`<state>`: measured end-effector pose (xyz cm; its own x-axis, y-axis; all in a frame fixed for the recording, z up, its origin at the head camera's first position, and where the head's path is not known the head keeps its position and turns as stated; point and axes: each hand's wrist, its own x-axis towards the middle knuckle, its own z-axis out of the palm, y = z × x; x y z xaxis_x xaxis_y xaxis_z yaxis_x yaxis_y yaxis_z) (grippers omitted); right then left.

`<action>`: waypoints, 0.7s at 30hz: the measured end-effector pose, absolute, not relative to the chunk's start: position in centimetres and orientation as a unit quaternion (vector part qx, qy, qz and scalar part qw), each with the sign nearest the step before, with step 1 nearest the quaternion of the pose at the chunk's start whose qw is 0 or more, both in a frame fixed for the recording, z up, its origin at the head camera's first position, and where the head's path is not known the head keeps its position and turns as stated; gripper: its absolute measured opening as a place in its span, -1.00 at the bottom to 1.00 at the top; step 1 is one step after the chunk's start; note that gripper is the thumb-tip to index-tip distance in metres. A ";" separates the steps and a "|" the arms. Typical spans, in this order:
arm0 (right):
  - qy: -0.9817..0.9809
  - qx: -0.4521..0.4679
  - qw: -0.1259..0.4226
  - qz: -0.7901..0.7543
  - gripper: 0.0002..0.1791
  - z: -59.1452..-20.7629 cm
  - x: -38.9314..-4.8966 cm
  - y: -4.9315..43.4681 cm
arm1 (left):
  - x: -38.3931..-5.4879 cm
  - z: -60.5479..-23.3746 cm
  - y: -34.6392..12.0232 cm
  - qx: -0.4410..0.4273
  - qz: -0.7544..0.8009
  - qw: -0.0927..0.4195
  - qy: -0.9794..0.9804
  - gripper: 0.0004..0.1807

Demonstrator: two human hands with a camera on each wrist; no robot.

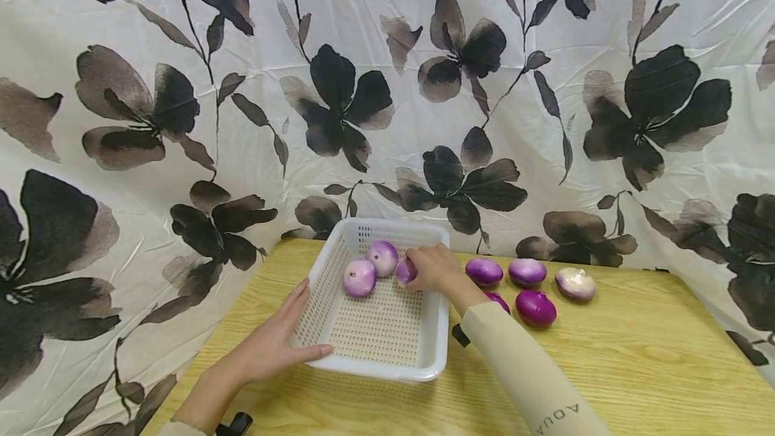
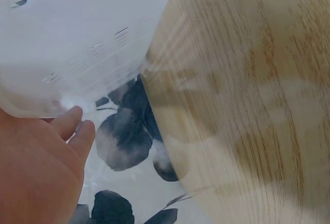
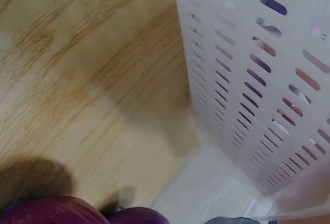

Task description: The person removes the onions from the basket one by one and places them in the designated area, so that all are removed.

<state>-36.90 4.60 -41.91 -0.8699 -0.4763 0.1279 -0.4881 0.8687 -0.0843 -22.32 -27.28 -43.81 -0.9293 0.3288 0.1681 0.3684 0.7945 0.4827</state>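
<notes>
Two onions (image 1: 360,278) sit in the basket (image 1: 375,373), a third onion (image 1: 404,278) gripped there by the curled right hand (image 1: 434,266); five others (image 1: 535,309) lie toward the desk's (image 1: 654,348) far edge. The spread left hand (image 1: 272,342) touches the basket.

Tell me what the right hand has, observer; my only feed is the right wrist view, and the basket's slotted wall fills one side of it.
Observer: The head view shows the right hand holding a purple-and-white onion inside the basket.
Operator: Is anything supporting the basket on the other side?
Observer: Yes, the left hand touches its left side, with the thumb at the near-left corner.
Operator: And what else is inside, besides the held one?
Observer: Two onions sit close together in the far half; the near half of the floor shows bare.
</notes>
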 end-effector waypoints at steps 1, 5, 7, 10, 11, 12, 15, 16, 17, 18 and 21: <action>-0.965 0.251 0.050 0.061 -0.45 -41.9 -36.9 4.6 | -22.3 -43.8 -27.3 -0.184 -0.262 0.038 -0.947 0.34; -0.961 0.256 0.046 0.092 -0.38 -41.7 -37.0 4.9 | -22.3 -43.8 -27.3 -0.186 -0.260 0.039 -0.947 0.33; -0.957 0.256 0.046 0.126 -0.32 -41.6 -37.1 5.1 | -22.4 -43.8 -27.3 -0.187 -0.260 0.040 -0.947 0.33; -0.942 0.267 0.047 0.198 -0.31 -41.2 -37.3 5.3 | -22.4 -43.8 -27.3 -0.187 -0.261 0.038 -0.946 0.33; -0.934 0.274 0.049 0.222 -0.31 -41.1 -37.3 5.4 | -22.3 -43.9 -27.3 -0.186 -0.262 0.037 -0.946 0.33; -0.925 0.283 0.050 0.247 -0.33 -40.9 -37.3 5.4 | -22.3 -43.9 -27.3 -0.186 -0.263 0.035 -0.946 0.33; -0.900 0.310 0.053 0.302 -0.35 -40.4 -37.3 5.4 | -22.2 -43.9 -27.3 -0.184 -0.263 0.034 -0.947 0.33; -0.894 0.314 0.053 0.314 -0.34 -40.2 -37.2 5.5 | -22.2 -43.9 -27.3 -0.184 -0.262 0.035 -0.947 0.33; -0.889 0.316 0.053 0.326 -0.33 -40.0 -37.0 5.5 | -22.2 -43.9 -27.4 -0.184 -0.261 0.036 -0.947 0.32; -0.886 0.314 0.055 0.338 -0.32 -39.8 -36.9 5.6 | -22.2 -43.9 -27.4 -0.184 -0.260 0.037 -0.947 0.32; -0.879 0.301 0.058 0.366 -0.27 -39.2 -36.2 5.8 | -22.3 -43.8 -27.4 -0.184 -0.258 0.036 -0.948 0.32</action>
<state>-36.25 5.77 -39.16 -0.8118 -0.4871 0.3219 -0.5716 0.5507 -0.6082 -22.29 -27.38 -43.84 -0.9298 0.3294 0.1641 0.3671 0.7989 0.4765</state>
